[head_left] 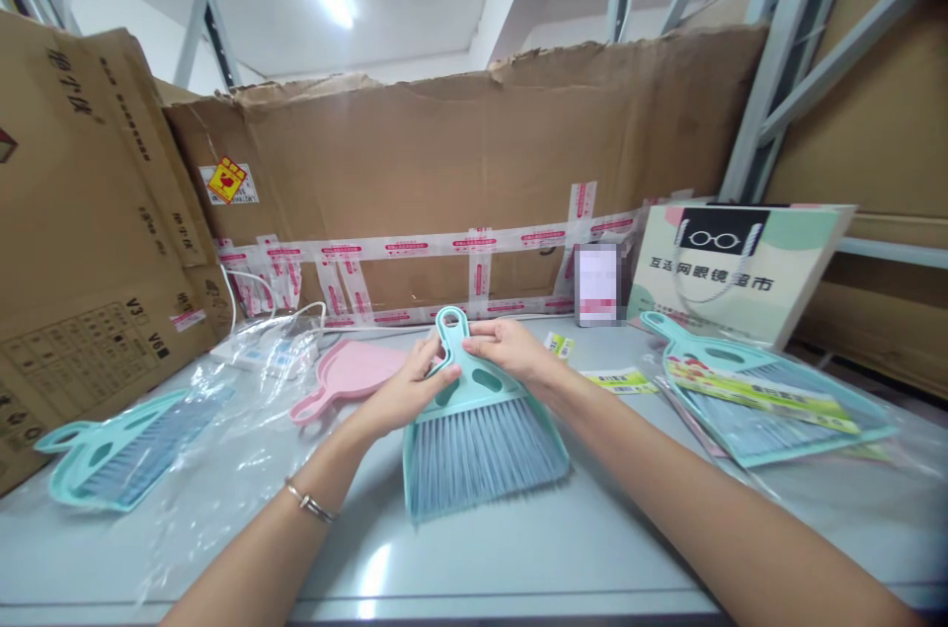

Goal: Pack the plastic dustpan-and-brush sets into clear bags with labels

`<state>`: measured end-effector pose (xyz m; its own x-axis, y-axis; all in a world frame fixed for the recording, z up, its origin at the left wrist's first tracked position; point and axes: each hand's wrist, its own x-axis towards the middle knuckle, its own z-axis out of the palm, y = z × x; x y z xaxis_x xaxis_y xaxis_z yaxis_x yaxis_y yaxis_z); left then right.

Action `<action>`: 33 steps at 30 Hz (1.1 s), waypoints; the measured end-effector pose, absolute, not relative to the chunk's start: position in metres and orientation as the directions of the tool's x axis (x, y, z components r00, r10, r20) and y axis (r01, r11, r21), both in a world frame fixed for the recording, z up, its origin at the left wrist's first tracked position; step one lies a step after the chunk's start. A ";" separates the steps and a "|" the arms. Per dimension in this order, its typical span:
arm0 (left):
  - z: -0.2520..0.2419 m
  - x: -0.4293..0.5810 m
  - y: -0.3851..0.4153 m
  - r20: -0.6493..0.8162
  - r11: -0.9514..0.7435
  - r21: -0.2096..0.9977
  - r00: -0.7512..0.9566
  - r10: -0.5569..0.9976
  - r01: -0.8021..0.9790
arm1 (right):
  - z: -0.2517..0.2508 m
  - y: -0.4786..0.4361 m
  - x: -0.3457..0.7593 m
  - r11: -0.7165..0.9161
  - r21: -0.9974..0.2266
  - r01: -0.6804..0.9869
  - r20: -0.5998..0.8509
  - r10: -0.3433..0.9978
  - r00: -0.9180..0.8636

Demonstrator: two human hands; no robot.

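Note:
A teal mini brush-and-dustpan set (478, 430) lies on the grey table (518, 548) in front of me, grey bristles toward me and the looped handle pointing away. My left hand (404, 395) grips the handle's left side, thumb up against it. My right hand (508, 348) pinches the handle's right side near the loop. A pink dustpan (348, 375) rests just left of my left hand.
Another teal set (122, 449) sits at far left on clear plastic wrap (244, 380). At right lies a bagged teal set with a printed label (762, 395). A paper bag (733, 267) and cardboard walls (459, 202) close off the back and left.

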<state>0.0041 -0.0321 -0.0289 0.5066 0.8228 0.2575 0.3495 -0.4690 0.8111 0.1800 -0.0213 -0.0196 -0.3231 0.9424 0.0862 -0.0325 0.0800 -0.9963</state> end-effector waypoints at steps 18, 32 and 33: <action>-0.033 0.004 -0.030 0.026 -0.148 0.956 0.429 0.903 0.254 | -0.030 -0.013 0.177 0.072 -0.996 -0.056 0.082 0.977 -0.198; -0.027 -0.021 -0.008 0.077 -0.079 0.997 0.111 0.991 0.012 | -0.081 0.053 0.319 -0.225 -0.546 0.807 0.153 0.920 0.361; -0.027 -0.020 -0.008 0.078 -0.080 0.997 0.111 0.991 0.014 | -0.089 0.056 0.320 -0.256 -0.509 0.821 0.153 0.912 0.380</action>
